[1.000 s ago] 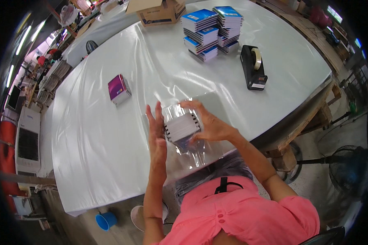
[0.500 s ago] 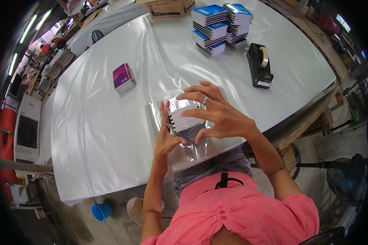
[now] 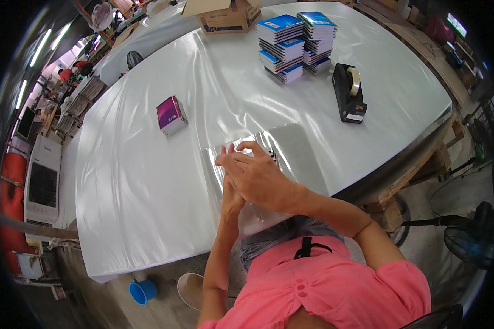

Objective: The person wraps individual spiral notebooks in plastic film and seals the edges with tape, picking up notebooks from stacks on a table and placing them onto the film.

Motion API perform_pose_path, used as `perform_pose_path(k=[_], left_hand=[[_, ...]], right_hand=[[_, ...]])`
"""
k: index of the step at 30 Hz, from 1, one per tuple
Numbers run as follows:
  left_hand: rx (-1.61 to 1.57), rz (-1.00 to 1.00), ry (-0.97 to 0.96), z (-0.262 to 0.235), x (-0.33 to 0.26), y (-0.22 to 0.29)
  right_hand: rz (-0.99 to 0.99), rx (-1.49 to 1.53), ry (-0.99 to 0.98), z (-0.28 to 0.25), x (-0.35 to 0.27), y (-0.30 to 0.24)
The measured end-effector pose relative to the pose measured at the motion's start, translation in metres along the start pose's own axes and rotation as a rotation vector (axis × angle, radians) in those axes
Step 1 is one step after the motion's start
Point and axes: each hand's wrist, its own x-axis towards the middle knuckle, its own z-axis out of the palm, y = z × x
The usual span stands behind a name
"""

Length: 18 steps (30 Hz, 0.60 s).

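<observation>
My right hand (image 3: 256, 175) lies flat over a small stack of notebooks (image 3: 272, 157) wrapped in a clear plastic sheet (image 3: 291, 143) at the near edge of the white table (image 3: 132, 186). Only the stack's striped edge shows past my fingers. My left hand (image 3: 230, 193) sits under and beside the right one, pressing the plastic against the stack's left side. Both hands grip the wrapped stack. The sheet's loose end hangs over the table edge toward my lap.
A purple-covered notebook stack (image 3: 171, 115) lies to the left. Tall piles of blue notebooks (image 3: 293, 46) and a black tape dispenser (image 3: 348, 93) stand far right. A cardboard box (image 3: 225, 15) sits at the back. On the floor lie a blue cup (image 3: 142, 291) and a fan (image 3: 469, 241).
My right hand has moved over the top of the stack and now covers it. My left hand has slid beneath it, and the plastic is pulled tighter around the notebooks.
</observation>
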Motion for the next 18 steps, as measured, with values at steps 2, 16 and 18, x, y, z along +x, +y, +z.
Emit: perform_pose_path(k=[2,16,18], left_hand=[[0.005,0.004,0.036,0.002,-0.002,0.0],[0.258,0.255,0.039,-0.04,-0.018,0.003],[0.365,0.273,0.008,-0.041,-0.012,0.012]], right_hand=[[-0.016,0.056,0.139,-0.007,0.009,-0.005],[0.251,0.792,0.115,-0.022,-0.08,0.112],[0.251,0.65,-0.05,-0.003,-0.086,0.106]])
